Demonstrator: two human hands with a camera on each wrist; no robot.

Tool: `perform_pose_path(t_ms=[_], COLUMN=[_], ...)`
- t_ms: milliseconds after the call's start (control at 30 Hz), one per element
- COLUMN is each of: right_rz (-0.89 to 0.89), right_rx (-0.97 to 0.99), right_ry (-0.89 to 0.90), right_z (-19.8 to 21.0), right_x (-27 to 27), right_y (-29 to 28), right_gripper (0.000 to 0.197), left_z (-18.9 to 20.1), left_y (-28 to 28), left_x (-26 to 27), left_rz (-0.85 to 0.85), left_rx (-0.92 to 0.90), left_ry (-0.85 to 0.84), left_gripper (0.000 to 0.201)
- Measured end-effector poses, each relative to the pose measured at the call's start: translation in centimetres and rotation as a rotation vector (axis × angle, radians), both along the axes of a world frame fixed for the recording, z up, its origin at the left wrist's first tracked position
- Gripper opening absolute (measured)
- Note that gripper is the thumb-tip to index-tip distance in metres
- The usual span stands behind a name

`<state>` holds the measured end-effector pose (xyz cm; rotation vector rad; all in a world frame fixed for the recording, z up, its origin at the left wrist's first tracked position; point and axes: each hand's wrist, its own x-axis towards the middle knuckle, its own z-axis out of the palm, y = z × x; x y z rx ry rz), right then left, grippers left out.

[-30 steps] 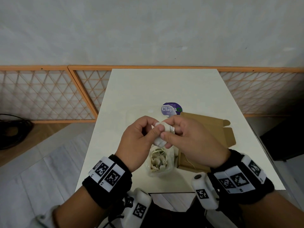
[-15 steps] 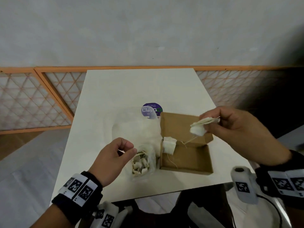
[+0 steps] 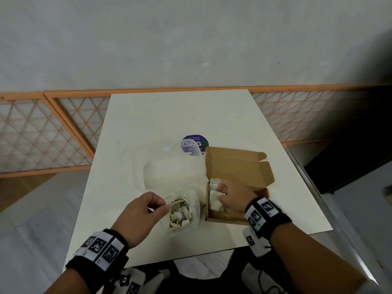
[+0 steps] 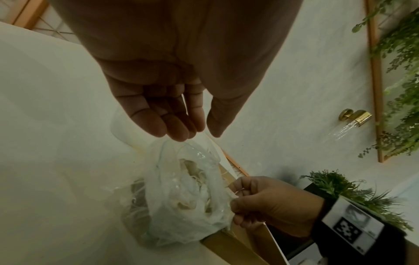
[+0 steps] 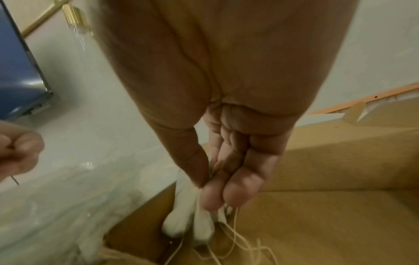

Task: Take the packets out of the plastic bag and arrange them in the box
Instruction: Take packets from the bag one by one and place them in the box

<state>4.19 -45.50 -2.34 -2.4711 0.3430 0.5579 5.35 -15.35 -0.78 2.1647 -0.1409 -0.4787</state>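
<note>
On the white table [image 3: 169,115], left hand [image 3: 140,215] pinches the plastic bag [image 3: 184,211]; right hand [image 3: 235,196] pinches a packet [image 3: 214,200] inside the box [image 3: 239,166].

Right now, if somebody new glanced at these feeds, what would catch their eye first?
Probably the right hand reaching into the open cardboard box at the table's near right, fingers pinching a white packet against the box's left wall, strings trailing beside another packet. Next, the clear plastic bag just left of the box, still holding many packets, its rim pinched by the left hand. Behind them lies a purple round sticker.
</note>
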Motion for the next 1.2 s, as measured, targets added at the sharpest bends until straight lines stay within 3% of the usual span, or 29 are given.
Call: perform_pose_path(t_ms=[133,300,467,633,733,833,933,1033,1200], right_rz=[-0.05,-0.192,-0.169,0.048,0.338,0.519,0.585,0.602,0.531], right_rx=[-0.06,0.011,0.003,0.091,0.12,-0.036,-0.261,-0.437,-0.405], right_ry=[-0.039,-0.167,-0.239,-0.311,-0.293,-0.259,-0.176,-0.157,-0.177], right_z=[-1.2,-1.4,0.3,3.6,4.7,3.7,2.2,1.6,1.7], right_x=[1.1,0.4,-1.2,-1.8,-1.9,-1.4,-0.7,-0.2,0.5], right_y=[0.6,-0.1,-0.3,3.4,6.8,9.3,10.5,10.6,9.4], right_gripper=[0.016,0.017,0.016,0.003,0.012,0.023,0.029,0.023,0.019], left_z=[-0.2,-0.6,-0.7,-1.2,-1.5,-1.5,-1.6,-1.6,-1.6], left_y=[0.4,0.6,0.5,0.3,0.3,0.2,0.2,0.3,0.4], left_x=[-0.1,-0.3,-0.2,-0.1,0.0,0.0,0.0,-0.1,-0.1], left_rz=[-0.031,-0.038,-0.077,-0.084,-0.111,-0.127,-0.125,-0.12,-0.111], left_rx=[0.059,0.113,0.127,0.141,0.16,0.165,0.173,0.182,0.181], left_ry=[-0.018,-0.038,0.025,0.093,0.089,0.07,0.063,0.052,0.05], left_gripper=[0.009,0.006,0.005,0.004,0.012,0.018,0.022,0.024,0.023])
